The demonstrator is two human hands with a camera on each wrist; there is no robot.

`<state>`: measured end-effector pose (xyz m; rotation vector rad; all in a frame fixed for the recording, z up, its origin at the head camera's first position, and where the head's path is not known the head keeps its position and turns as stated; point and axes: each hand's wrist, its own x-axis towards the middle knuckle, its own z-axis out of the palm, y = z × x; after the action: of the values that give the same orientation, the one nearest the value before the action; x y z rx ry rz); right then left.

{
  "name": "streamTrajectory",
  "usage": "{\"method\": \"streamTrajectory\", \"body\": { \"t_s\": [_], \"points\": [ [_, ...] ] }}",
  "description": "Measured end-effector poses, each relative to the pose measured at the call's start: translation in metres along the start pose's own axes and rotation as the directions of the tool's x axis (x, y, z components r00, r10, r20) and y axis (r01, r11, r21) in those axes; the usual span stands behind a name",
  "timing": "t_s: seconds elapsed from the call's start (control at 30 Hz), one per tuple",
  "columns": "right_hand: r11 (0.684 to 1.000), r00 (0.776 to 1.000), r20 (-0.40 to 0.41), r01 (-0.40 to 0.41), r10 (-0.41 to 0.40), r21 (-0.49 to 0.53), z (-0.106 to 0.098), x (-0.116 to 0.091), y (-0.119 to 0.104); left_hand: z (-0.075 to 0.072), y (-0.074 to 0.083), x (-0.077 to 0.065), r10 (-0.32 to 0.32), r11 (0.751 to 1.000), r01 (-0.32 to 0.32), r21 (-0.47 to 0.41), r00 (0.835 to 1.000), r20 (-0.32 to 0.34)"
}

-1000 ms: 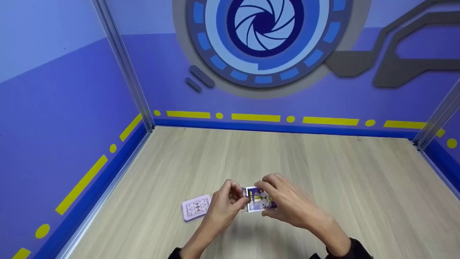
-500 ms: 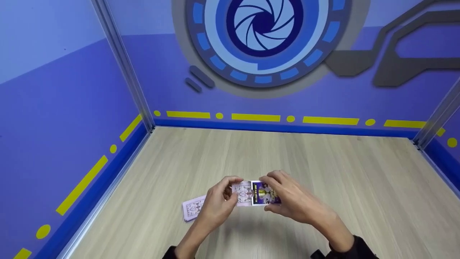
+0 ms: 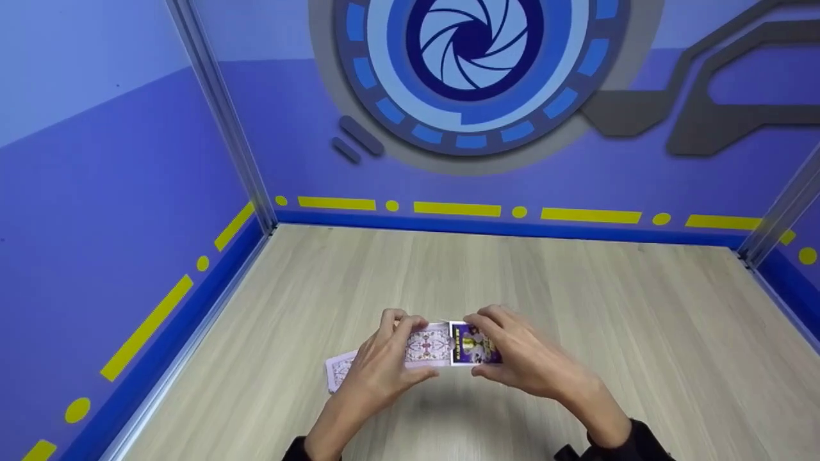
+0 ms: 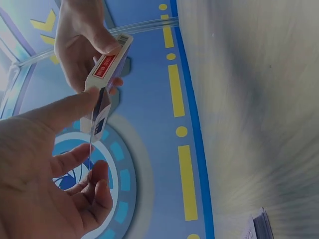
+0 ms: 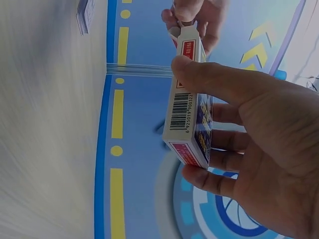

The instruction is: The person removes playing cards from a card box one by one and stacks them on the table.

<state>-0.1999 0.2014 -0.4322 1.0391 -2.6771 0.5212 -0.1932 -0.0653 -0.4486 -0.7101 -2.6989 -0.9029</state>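
Observation:
My right hand (image 3: 525, 358) grips a small playing-card box (image 3: 473, 344), purple and yellow on its face with a white border. The box's barcode side shows in the right wrist view, thumb on one narrow side and fingers on the opposite one. My left hand (image 3: 384, 358) holds a playing card (image 3: 428, 344) with a patterned pink back, thumb along its near edge and fingertips at its far edge. That card overlaps the box's open left end; in the left wrist view it appears edge-on as a thin line. Both hands are raised above the table.
A stack of pink-backed playing cards (image 3: 339, 370) lies on the wooden table (image 3: 544, 288), partly covered by my left hand and wrist. Blue printed walls (image 3: 359, 173) stand at the back and sides, joined by metal corner posts (image 3: 221, 115).
My left hand has moved left from the box's end, and the patterned card now shows there. The right hand has shifted slightly right with the box. The left hand now covers more of the stack.

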Motion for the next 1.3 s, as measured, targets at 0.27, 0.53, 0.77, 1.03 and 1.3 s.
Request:
{"method": "streamTrajectory", "body": {
  "t_s": [0.27, 0.53, 0.77, 1.03, 1.3],
  "points": [
    [1.000, 1.000, -0.014, 0.012, -0.012, 0.007, 0.001, 0.000, 0.003, -0.011, -0.002, -0.002, 0.075, 0.989, -0.071, 0.127, 0.997, -0.025],
    [0.999, 1.000, -0.017, -0.022, 0.023, 0.042, -0.001, -0.002, 0.012, -0.040, -0.016, -0.002, 0.045, 0.997, -0.040, 0.072, 0.997, -0.069],
    [0.999, 0.999, -0.028, -0.041, 0.041, 0.027, -0.005, -0.004, 0.016, -0.055, -0.044, -0.004, -0.137, 0.988, 0.140, 0.065, 0.990, -0.041],
    [0.999, 0.998, -0.023, -0.051, 0.051, 0.009, -0.007, -0.005, 0.018, -0.048, -0.063, -0.012, -0.338, 0.937, 0.318, 0.147, 0.930, 0.146],
    [0.998, 0.998, -0.014, -0.057, 0.058, 0.028, -0.008, -0.005, 0.020, -0.031, -0.069, -0.014, -0.368, 0.914, 0.320, 0.248, 0.913, 0.179]
  ]
}}
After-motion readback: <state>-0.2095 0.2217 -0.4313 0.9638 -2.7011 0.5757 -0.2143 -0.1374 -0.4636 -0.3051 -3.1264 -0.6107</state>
